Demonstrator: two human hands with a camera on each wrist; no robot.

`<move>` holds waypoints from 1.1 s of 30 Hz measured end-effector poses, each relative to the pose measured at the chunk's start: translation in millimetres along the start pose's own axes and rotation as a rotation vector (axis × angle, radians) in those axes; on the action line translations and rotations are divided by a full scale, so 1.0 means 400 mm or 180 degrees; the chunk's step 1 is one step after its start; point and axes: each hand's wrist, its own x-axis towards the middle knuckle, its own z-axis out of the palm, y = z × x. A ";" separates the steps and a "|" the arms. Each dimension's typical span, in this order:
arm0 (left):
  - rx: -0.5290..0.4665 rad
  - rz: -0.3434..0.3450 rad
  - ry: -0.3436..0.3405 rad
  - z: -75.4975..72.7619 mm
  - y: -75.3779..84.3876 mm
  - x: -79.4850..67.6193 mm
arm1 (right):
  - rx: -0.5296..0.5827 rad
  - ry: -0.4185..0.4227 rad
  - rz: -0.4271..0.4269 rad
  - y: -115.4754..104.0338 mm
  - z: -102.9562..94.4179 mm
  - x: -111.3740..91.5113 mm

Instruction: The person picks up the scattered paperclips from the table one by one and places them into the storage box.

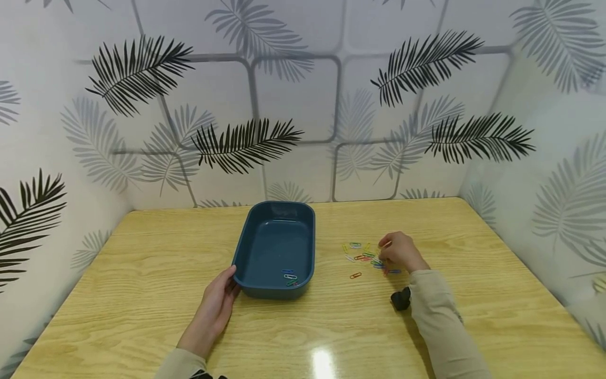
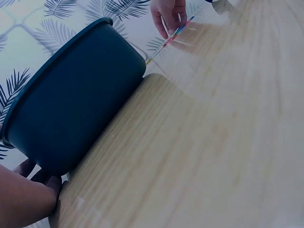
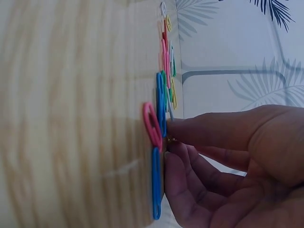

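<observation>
The loose paper clips [image 1: 369, 255] lie in a loose cluster on the right half of the surface [image 1: 170, 247], in yellow, white, green, red, pink and blue, with an orange clip [image 1: 355, 275] a little apart on the near side. The right hand [image 1: 401, 252] is down at the right edge of this cluster, thumb and forefinger bent toward each other with a narrow gap between the tips; a yellowish bit shows there in the right wrist view, but whether it is firmly pinched I cannot tell. Just beside those fingertips are a pink clip [image 3: 152, 124] and a blue clip [image 3: 156, 185]. The step in hand looks like picking a single clip out of the cluster. To the left, apart from the cluster, stands the dark blue tray [image 1: 274, 292], with a few clips [image 1: 290, 276] inside at its near end. The left hand [image 1: 215, 305] grips the tray's near left corner, thumb by the rim and fingers curled in below. As I judge it, the next move calls for a sure fingertip pinch, a lift free of neighbouring clips, and a carry leftward over the rim, with the tray kept steady. Behind the surface is a leaf-patterned wall [image 1: 295, 179].
</observation>
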 end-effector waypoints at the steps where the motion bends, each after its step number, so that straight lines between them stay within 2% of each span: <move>1: 0.0002 -0.0003 0.0005 0.000 0.000 0.000 | 0.0002 -0.0012 -0.0010 -0.001 0.000 -0.001; 10: 0.0008 -0.0001 0.0028 0.001 0.002 -0.004 | 0.0007 -0.0118 -0.0061 0.001 0.001 -0.001; 23: 0.0011 0.0013 0.0048 0.003 0.001 0.000 | 0.0526 -0.0110 0.0099 -0.001 -0.006 -0.004; 33: 0.0007 0.0020 -0.0002 0.000 0.001 0.000 | 0.0755 -0.0043 0.0047 -0.015 -0.009 0.004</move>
